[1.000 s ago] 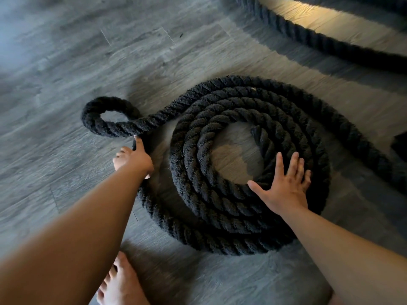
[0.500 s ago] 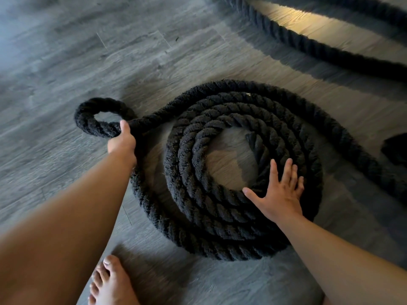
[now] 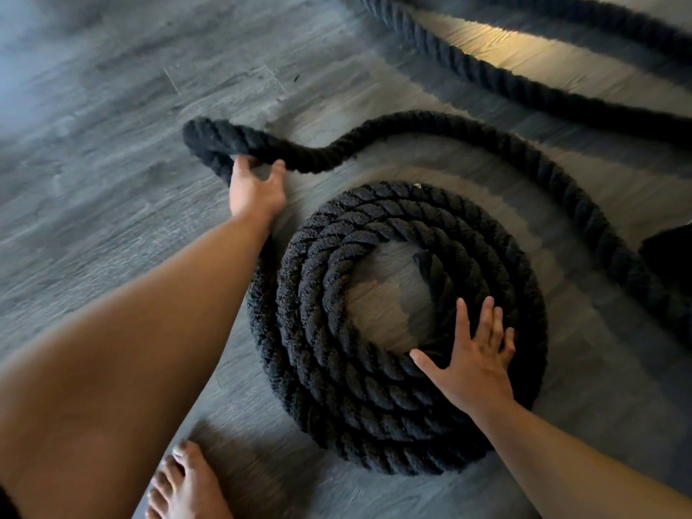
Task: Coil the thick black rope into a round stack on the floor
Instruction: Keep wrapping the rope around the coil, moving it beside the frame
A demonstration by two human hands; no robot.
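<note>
A thick black rope lies partly wound into a round coil [image 3: 337, 354] of several turns on the grey floor, its cut end [image 3: 425, 262] inside the ring. My right hand [image 3: 472, 363] lies flat with spread fingers on the coil's near right side. My left hand [image 3: 256, 191] grips a bent fold of the loose rope [image 3: 239, 142] and holds it up, beyond the coil at upper left. From that fold the rope arcs away from the coil, over its far side and down to the right [image 3: 584, 204].
More of the same rope [image 3: 486, 74] runs across the floor at the top right, beside a sunlit patch. A dark object [image 3: 670, 256] sits at the right edge. My bare foot [image 3: 187, 485] stands on the floor at the bottom, left of the coil.
My left hand has gripped the small loop and lifted it up and outward, pulling the outer turn off the coil into a wide arc. My right hand stays flat on the coil.
</note>
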